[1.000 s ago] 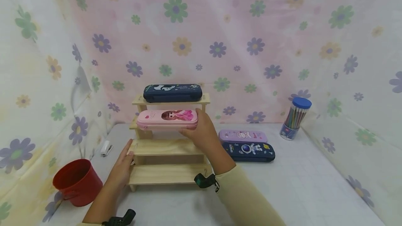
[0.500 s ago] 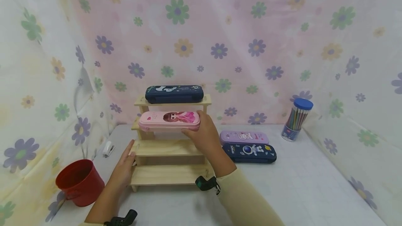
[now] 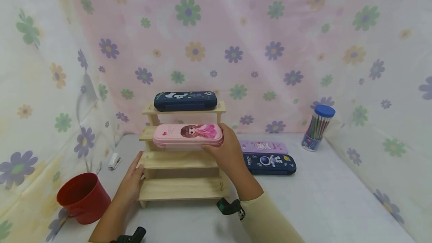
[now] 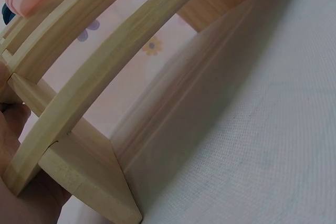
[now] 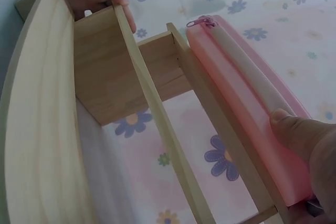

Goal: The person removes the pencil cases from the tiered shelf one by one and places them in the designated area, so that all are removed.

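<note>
A pink pencil case (image 3: pixel 173 131) with a doll picture on its lid is pinched at its right end by my right hand (image 3: pixel 225 149). The thumb lies along its front face, just under the zipper in the right wrist view. The case overlaps the second tier from the top of a stepped wooden shelf (image 3: pixel 180 188). My left hand (image 3: pixel 131 180) grips the left side of that shelf, fingertips at the end of a middle tier. On the top tier lies a dark blue pencil case (image 3: pixel 185 101) with a panda print.
To the right lie a purple pencil case (image 3: pixel 263 146) and a navy space-print pencil case (image 3: pixel 270 163). Behind them stands a clear tub of pencils (image 3: pixel 316 128) with a blue lid. At left are a red bucket (image 3: pixel 84 200) and a small white stapler-like item (image 3: pixel 114 161).
My right hand has brought the pink pencil case to the right, slightly lower and nearer to me. My left hand keeps its place on the shelf.
</note>
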The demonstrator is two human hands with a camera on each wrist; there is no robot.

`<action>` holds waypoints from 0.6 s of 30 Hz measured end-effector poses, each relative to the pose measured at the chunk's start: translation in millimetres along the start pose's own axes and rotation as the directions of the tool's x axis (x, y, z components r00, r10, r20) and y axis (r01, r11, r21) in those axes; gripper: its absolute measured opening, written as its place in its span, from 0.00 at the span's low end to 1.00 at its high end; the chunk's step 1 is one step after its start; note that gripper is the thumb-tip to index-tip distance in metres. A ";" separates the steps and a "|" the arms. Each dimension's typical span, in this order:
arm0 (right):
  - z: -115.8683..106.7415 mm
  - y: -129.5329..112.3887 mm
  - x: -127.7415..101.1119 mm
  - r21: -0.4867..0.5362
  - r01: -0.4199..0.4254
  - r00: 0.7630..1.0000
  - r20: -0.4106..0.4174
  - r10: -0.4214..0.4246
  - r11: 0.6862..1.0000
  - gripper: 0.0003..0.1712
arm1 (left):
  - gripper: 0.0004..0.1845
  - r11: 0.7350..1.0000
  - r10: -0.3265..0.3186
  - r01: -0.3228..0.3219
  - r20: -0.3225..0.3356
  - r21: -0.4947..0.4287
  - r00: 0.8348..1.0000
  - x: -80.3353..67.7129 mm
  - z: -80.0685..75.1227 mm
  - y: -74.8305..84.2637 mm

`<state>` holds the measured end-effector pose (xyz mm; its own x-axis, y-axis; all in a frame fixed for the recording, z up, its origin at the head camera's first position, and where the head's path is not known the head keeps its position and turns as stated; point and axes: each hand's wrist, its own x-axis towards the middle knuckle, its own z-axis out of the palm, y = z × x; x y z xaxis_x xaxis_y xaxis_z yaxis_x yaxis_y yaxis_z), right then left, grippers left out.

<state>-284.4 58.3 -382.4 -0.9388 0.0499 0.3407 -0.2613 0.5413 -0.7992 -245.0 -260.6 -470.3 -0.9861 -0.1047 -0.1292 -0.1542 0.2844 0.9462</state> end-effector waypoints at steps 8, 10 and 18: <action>-10.9 7.4 -10.1 0.008 -0.004 1.000 -0.003 0.004 1.000 0.53 | 0.29 1.000 -0.004 0.004 0.008 -0.014 1.000 0.3 -0.1 0.8; -13.5 8.7 -13.0 0.008 -0.021 1.000 0.002 0.021 1.000 0.53 | 0.29 1.000 -0.013 0.013 0.006 -0.015 1.000 -0.1 0.0 -0.1; -36.0 27.0 -20.5 0.061 -0.043 0.999 0.036 0.041 0.997 0.54 | 0.29 1.000 0.000 0.000 0.006 -0.028 1.000 0.9 1.7 -1.8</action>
<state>-264.1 102.1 -393.2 -0.9563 0.0417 0.2895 -0.2336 0.4864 -0.8419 -245.7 -259.6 -472.7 -0.9865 -0.0990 -0.1306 -0.1522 0.2581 0.9540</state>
